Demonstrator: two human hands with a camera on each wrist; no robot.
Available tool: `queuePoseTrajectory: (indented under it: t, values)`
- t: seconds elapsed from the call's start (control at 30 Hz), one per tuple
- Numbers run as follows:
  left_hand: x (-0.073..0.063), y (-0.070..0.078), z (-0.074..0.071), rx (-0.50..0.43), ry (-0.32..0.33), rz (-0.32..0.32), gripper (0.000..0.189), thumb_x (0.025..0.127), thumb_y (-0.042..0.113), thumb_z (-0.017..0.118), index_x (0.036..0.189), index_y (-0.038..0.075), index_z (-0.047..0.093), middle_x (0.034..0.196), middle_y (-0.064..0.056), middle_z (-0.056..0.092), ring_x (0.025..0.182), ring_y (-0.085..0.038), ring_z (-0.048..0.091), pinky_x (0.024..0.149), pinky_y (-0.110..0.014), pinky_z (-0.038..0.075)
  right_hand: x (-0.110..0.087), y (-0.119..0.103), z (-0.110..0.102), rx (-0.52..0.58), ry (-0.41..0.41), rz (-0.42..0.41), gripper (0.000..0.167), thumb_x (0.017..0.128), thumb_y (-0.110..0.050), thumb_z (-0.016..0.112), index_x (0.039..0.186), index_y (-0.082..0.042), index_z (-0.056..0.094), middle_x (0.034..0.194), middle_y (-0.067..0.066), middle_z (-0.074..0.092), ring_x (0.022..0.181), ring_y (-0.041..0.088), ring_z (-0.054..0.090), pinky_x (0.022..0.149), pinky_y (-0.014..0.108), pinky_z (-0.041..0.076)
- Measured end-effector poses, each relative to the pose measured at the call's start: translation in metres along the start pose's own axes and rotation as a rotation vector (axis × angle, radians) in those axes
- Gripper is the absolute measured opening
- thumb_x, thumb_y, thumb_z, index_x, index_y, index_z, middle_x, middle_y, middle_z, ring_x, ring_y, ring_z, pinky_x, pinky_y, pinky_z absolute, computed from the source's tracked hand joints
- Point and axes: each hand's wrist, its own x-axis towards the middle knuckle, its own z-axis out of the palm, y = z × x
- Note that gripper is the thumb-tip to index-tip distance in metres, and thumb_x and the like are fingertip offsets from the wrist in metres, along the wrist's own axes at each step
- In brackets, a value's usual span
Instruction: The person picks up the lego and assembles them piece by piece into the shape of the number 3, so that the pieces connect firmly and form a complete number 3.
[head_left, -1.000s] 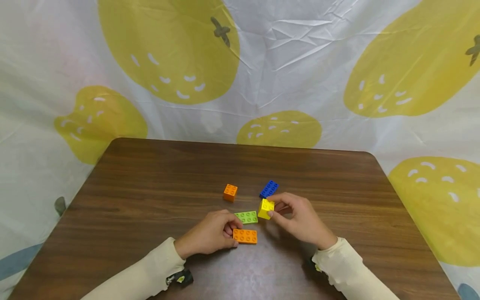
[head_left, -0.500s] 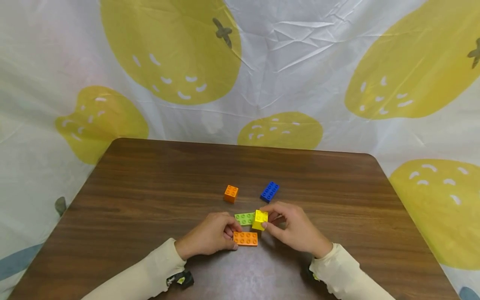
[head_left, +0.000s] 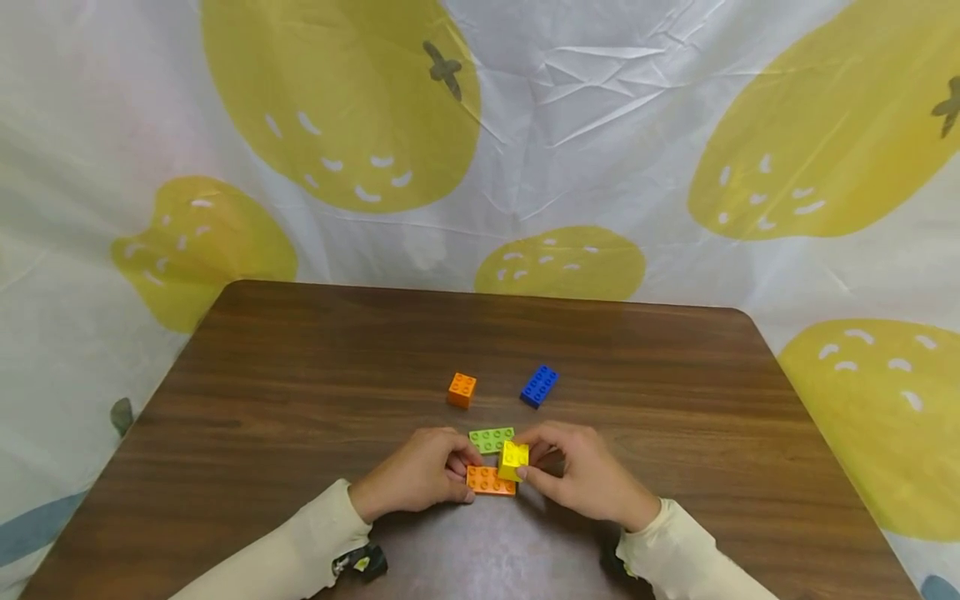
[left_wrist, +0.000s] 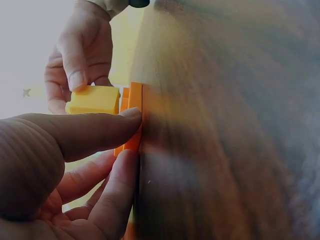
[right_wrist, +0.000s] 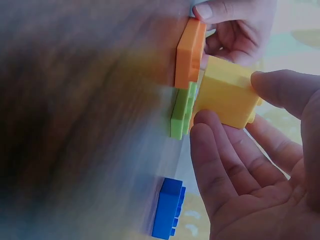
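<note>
A long flat orange brick [head_left: 482,481] lies on the table, its left end pinched between the thumb and fingers of my left hand [head_left: 420,471]. My right hand [head_left: 588,475] pinches a square yellow brick [head_left: 514,458] over the right end of that orange brick. In the left wrist view the yellow brick [left_wrist: 95,99] is very near the orange brick's studs; whether they touch I cannot tell. Just behind lies a flat light green brick [head_left: 491,438], partly covered by the yellow one in the head view. The right wrist view shows the yellow brick [right_wrist: 225,92] between thumb and fingertips.
Farther back on the brown table [head_left: 337,358] stand a square orange brick [head_left: 462,389] on the left and a long blue brick [head_left: 540,386] on the right. A white cloth [head_left: 585,125] printed with yellow fruit hangs behind the table's far edge.
My right hand has carried the yellow brick leftward and toward me, from beside the blue brick to over the long orange one. The left hand stays at the orange brick.
</note>
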Motion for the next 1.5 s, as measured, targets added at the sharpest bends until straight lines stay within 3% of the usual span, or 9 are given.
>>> queuePoseTrajectory:
  t: [0.33,0.53,1.0,1.5]
  values:
    - [0.0025,-0.0023,0.0022,-0.001,0.008,-0.011,0.032,0.077,0.016,0.095,0.104,0.012,0.079,0.093,0.006,0.07,0.081,-0.002,0.064,0.074,-0.02,0.056,-0.0033,0.0004,0.0027,0.015,-0.029,-0.012,0.028,0.096,-0.022,0.081,0.122,-0.016,0.073,0.105,-0.003,0.077,0.088,0.004,0.071,0.076,0.029,0.063]
    - [0.0038,-0.0036,0.0031,-0.008,0.013,-0.019,0.033,0.076,0.017,0.096,0.103,0.012,0.079,0.091,0.006,0.071,0.08,-0.003,0.064,0.074,-0.021,0.056,-0.0051,-0.0014,0.0043,0.007,-0.02,-0.008,0.028,0.093,-0.021,0.083,0.118,-0.021,0.073,0.103,-0.009,0.076,0.087,0.003,0.071,0.075,0.029,0.063]
    - [0.0032,-0.0021,0.0016,-0.042,0.023,-0.036,0.033,0.075,0.016,0.097,0.102,0.011,0.079,0.091,0.003,0.072,0.083,-0.009,0.065,0.074,-0.023,0.057,-0.0033,-0.0033,0.009,-0.009,-0.015,-0.034,0.019,0.099,-0.029,0.076,0.116,-0.019,0.076,0.101,-0.006,0.078,0.086,0.002,0.071,0.071,0.025,0.061]
    - [0.0027,-0.0053,0.0001,-0.048,0.012,-0.065,0.032,0.077,0.019,0.096,0.103,0.014,0.079,0.092,0.006,0.071,0.083,-0.007,0.065,0.075,-0.024,0.057,-0.0018,-0.006,0.0088,-0.026,-0.024,-0.034,0.028,0.098,-0.031,0.078,0.121,-0.015,0.078,0.104,-0.006,0.078,0.086,0.002,0.071,0.072,0.027,0.062]
